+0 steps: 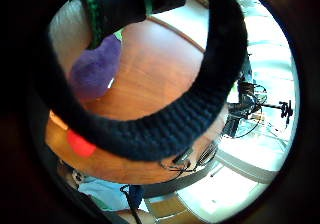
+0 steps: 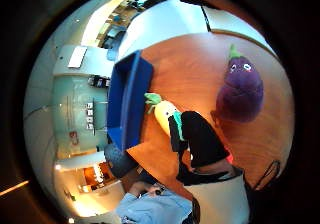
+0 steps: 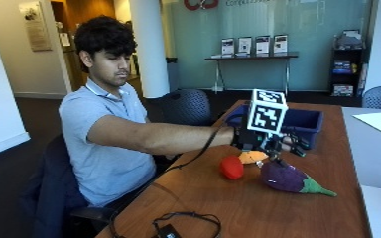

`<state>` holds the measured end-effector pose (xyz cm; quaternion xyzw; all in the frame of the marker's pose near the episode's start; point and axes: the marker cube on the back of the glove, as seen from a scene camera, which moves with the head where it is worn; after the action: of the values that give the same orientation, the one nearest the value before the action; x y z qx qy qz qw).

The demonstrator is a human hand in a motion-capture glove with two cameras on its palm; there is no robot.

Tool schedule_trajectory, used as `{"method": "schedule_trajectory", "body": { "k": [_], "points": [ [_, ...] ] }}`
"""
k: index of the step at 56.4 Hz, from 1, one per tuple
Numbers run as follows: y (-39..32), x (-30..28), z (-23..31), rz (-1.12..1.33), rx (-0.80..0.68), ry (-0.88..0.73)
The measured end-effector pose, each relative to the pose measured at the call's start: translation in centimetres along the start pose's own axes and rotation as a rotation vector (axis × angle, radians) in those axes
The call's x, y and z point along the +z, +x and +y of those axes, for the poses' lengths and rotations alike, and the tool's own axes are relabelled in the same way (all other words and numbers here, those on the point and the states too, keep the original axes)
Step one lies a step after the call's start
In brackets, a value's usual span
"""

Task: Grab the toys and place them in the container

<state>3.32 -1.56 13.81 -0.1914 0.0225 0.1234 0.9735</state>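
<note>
in the outside view, a seated person reaches the gloved right hand (image 3: 264, 141) across a smooth wooden table (image 3: 243, 208), the hand poised just above a small orange and yellow plush toy (image 3: 251, 157). beside it sit a round red plush toy (image 3: 231, 167) and a plump purple eggplant plush (image 3: 289, 179) with a green stem, lying on its side. a blue plastic container (image 3: 304, 124), rectangular with upright walls, stands just behind the hand. it is not possible to tell from here whether the fingers are spread or curled. in the thumb side palm view, a gloved finger (image 2: 200, 136) lies against the yellow carrot-shaped plush (image 2: 165, 113) with green leaves, which lies on the table just beside the blue container (image 2: 125, 101); the fuzzy eggplant (image 2: 240, 89) with its sewn face rests nearby, apart from it. the hand appears to touch the toy, but a closed hold cannot be confirmed. in the little finger side palm view, a black knitted strap crosses the scene, with the purple plush (image 1: 92, 71) and a bit of the red toy (image 1: 80, 144) on the wood (image 1: 150, 69) behind it. the likely risks: the soft, rounded plush could squash and slide out of a shallow pinch, or the hand could nudge the neighbouring toys, which sit close together, and roll them toward the table edge.
</note>
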Motion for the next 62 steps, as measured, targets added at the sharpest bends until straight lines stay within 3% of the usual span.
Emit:
{"method": "schedule_trajectory", "body": {
  "k": [12,20,28,39,48,62],
  "points": [
    [0.8,7.6,-2.6,0.013,0.031,-0.275],
    [0.3,7.4,-3.6,-0.044,-0.045,0.044],
    [-0.4,4.6,-3.9,-0.099,-0.07,0.194],
    [-7.1,-2.7,-3.3,-0.232,-0.188,0.298],
    [-17.1,-8.0,-2.1,-0.223,-0.355,0.349],
    [-31.2,-8.5,-0.4,-0.195,-0.543,0.284]
  ]
}}
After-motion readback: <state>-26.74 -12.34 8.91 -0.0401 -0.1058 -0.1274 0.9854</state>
